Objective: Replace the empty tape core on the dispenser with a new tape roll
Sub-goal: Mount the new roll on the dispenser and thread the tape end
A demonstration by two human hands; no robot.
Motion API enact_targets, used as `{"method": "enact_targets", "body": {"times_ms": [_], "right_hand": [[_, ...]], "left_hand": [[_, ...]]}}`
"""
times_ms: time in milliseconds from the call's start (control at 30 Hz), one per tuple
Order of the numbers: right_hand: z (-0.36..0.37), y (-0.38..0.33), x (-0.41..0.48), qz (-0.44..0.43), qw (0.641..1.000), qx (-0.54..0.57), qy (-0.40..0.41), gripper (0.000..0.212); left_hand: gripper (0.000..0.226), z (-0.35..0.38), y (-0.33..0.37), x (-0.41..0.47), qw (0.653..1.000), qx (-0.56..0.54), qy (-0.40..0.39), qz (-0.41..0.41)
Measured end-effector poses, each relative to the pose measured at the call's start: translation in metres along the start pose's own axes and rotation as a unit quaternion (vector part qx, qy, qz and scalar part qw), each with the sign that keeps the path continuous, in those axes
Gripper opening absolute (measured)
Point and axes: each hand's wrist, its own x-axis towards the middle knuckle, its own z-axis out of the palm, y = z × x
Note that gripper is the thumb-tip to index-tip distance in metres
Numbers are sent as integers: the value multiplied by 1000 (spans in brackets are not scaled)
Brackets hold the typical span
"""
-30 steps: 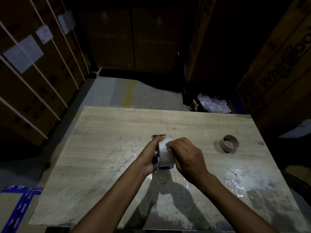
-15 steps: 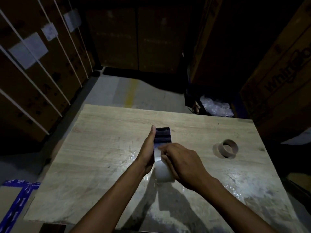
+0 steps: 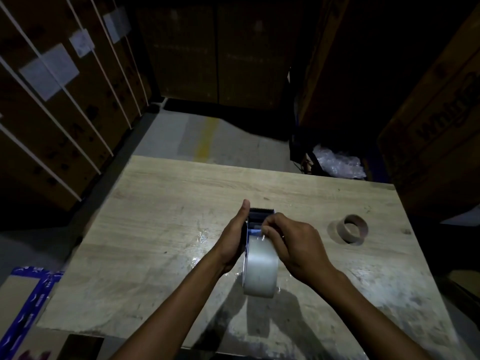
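The wooden table (image 3: 161, 216) leaves wide bare board to the left of the fingers and ahead of them as far as its far edge, beyond which lies a strip of grey floor (image 3: 207, 133). Strapped cartons (image 3: 52, 113) wall in the left side and a printed carton (image 3: 436, 126) stands close past the table's right edge, with crumpled plastic wrap (image 3: 337, 162) off the far right corner. To the right of the fingers, well apart from them, the empty core (image 3: 354, 229) sits on the board, and the room between it and the knuckles is open. The near edge runs under both forearms. The left hand (image 3: 232, 240) holds the dispenser (image 3: 255, 216) by its left side, its thumb (image 3: 245, 205) straight and pointing forward beside the toothed cutter (image 3: 261, 210); its other fingers are hidden behind the frame. The right hand (image 3: 293, 245) comes in from the right with its knuckles up and its fingers curled, the fingertips (image 3: 266, 231) pinched together on the top front of the tape roll (image 3: 259, 266), just behind the cutter. The clear roll stands on edge in the dispenser between the two wrists, with a dark shadow on the board below it
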Motion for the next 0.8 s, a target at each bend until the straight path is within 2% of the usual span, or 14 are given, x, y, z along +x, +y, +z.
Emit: {"method": "enact_targets", "body": {"times_ms": [200, 367, 467, 534, 600, 800], "right_hand": [[-6, 7, 1, -5, 998, -56, -32, 26], [-12, 9, 3, 7, 997, -34, -67, 33], [-11, 6, 3, 10, 997, -33, -64, 24], [-10, 2, 4, 18, 998, -34, -57, 28], [-12, 0, 7, 27, 999, -23, -35, 35], [-23, -2, 18, 30, 999, -20, -5, 25]], "left_hand": [[76, 4, 0, -4, 999, 41, -31, 6], [76, 11, -7, -1, 998, 61, 13, 25], [73, 18, -12, 0, 997, 37, 55, 46], [67, 22, -12, 0, 996, 13, 75, 52], [66, 25, -11, 1, 996, 1, 71, 62], [66, 36, 0, 3, 994, -36, 48, 88]]}}
